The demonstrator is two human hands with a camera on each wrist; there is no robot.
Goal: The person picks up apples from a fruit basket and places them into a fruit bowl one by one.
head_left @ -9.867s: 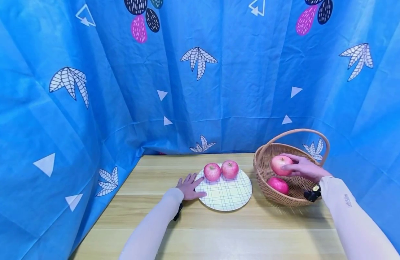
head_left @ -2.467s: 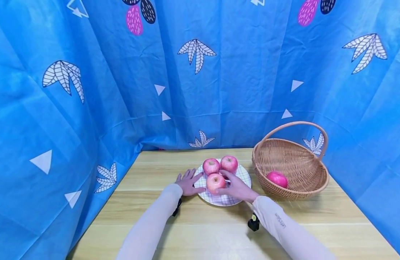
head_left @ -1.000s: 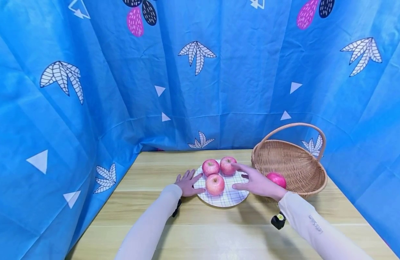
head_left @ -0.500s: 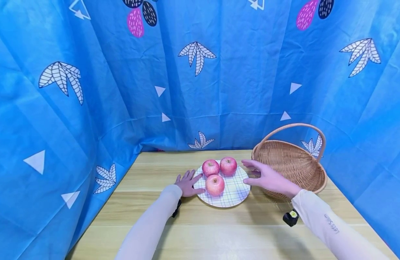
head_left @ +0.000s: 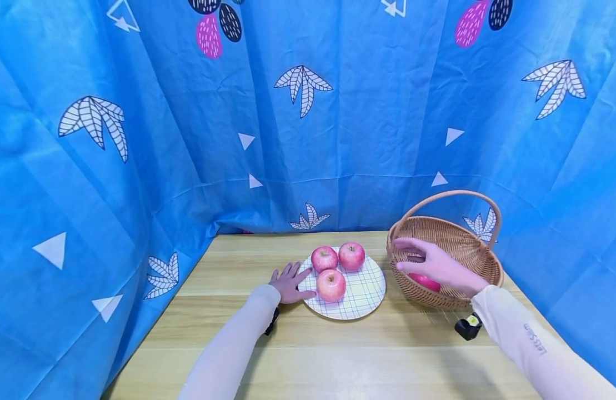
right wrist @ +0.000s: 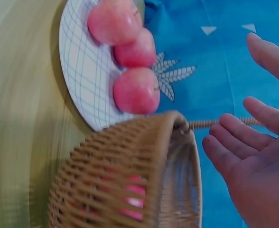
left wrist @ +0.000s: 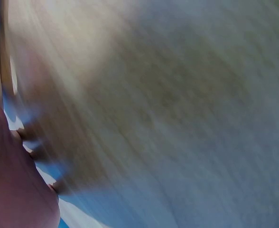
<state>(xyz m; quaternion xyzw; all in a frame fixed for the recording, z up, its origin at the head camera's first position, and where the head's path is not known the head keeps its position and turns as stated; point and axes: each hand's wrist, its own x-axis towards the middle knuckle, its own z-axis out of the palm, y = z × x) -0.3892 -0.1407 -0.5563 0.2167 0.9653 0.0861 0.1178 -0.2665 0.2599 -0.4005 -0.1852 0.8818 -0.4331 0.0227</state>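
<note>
Three pink-red apples, a front apple (head_left: pixel 331 285), a back-left apple (head_left: pixel 324 259) and a back-right apple (head_left: pixel 351 256), lie on a round white plate with a grid pattern (head_left: pixel 364 294). My left hand (head_left: pixel 289 284) rests at the plate's left edge, fingers spread. Over the wicker basket (head_left: pixel 457 244) my right hand (head_left: pixel 437 266) hovers with fingers extended and nothing in them. Partly hidden below it, a red apple (head_left: pixel 426 282) sits in the basket. The right wrist view shows the open right palm (right wrist: pixel 263 161) beside the basket rim (right wrist: pixel 165 142).
A light wooden table (head_left: pixel 308 361) carries the plate and basket. The basket's arched handle (head_left: pixel 452 193) rises above its rim. A blue patterned curtain (head_left: pixel 377 139) hangs behind and along both sides.
Since the oldest frame, one apple has passed from basket to plate, and my right hand has let it go. Lately that hand has moved right, back over the basket; the left has stayed.
</note>
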